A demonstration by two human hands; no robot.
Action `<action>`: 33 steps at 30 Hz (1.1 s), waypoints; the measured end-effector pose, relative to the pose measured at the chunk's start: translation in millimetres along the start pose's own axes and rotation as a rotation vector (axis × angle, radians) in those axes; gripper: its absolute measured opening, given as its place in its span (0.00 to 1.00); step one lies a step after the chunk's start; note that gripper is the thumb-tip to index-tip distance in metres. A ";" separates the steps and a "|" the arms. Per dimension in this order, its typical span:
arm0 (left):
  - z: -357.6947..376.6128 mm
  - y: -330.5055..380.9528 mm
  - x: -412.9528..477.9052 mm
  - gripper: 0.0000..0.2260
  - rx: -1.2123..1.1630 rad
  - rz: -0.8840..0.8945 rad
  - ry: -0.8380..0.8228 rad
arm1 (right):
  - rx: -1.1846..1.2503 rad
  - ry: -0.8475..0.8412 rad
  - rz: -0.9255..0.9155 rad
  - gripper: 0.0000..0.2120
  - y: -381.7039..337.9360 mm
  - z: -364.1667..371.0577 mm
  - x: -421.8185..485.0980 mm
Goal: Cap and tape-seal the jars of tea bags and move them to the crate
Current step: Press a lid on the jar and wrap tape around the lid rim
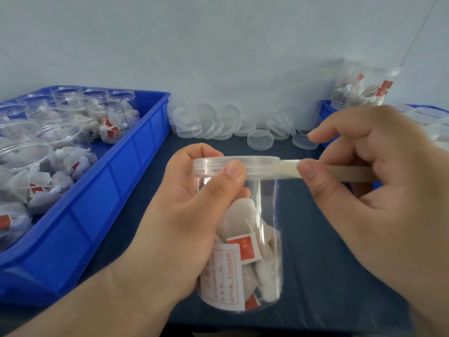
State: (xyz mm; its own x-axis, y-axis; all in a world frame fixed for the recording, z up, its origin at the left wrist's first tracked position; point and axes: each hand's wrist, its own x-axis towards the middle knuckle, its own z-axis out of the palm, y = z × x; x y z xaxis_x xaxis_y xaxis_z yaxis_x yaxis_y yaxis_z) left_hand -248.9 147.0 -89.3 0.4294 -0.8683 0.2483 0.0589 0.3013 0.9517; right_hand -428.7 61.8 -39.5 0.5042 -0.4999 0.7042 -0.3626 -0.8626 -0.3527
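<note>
Head view's showing the left hand gripping the probably light, slippery-looking jar mid-frame by its stiff upper wall, right hand pinching the floppy tape.

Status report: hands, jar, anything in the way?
Left hand grips capped jar, thumb on lid. Right hand pinches tape strip at lid's edge. Nothing blocking; loose lids lie behind.

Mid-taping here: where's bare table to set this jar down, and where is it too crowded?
Bare cloth lies right of the jar, below the right hand, and in a strip between the jar and the blue crate. Crowded: loose lids piled along the back; the crate is packed with jars.
</note>
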 end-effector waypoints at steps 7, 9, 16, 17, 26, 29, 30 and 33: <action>-2.2 3.0 -4.8 0.21 -0.020 0.035 -0.097 | -0.014 0.053 0.010 0.06 4.5 20.3 -3.7; -2.7 2.7 -6.3 0.20 -0.050 0.034 -0.109 | 0.007 0.008 0.071 0.08 4.8 23.3 -4.0; -2.3 -5.2 -4.7 0.37 -0.097 -0.021 -0.084 | 0.047 -0.125 0.188 0.12 11.3 28.1 -1.4; -2.2 -7.0 -3.9 0.43 -0.094 -0.036 -0.073 | 0.043 -0.125 0.183 0.13 11.7 28.6 -1.9; -2.7 -6.8 4.0 0.31 -0.064 -0.058 -0.208 | -0.110 0.012 0.083 0.19 9.5 30.0 -8.3; -0.1 -8.8 3.9 0.22 -0.015 -0.055 -0.163 | -0.169 0.015 0.004 0.14 5.2 28.3 -9.6; -1.1 -10.9 3.6 0.25 -0.041 -0.097 -0.111 | -0.139 -0.005 0.021 0.13 5.0 25.1 -9.3; -4.8 -9.4 2.4 0.26 -0.207 -0.216 -0.089 | 0.087 -0.116 0.149 0.14 9.8 10.8 -3.3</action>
State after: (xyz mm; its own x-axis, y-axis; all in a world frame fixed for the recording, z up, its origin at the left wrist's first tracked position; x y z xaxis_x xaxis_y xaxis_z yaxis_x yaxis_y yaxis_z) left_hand -244.1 144.0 -98.5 0.3069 -0.9494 0.0675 0.3266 0.1717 0.9294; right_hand -425.4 54.1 -51.9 0.5384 -0.6240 0.5663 -0.3739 -0.7792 -0.5031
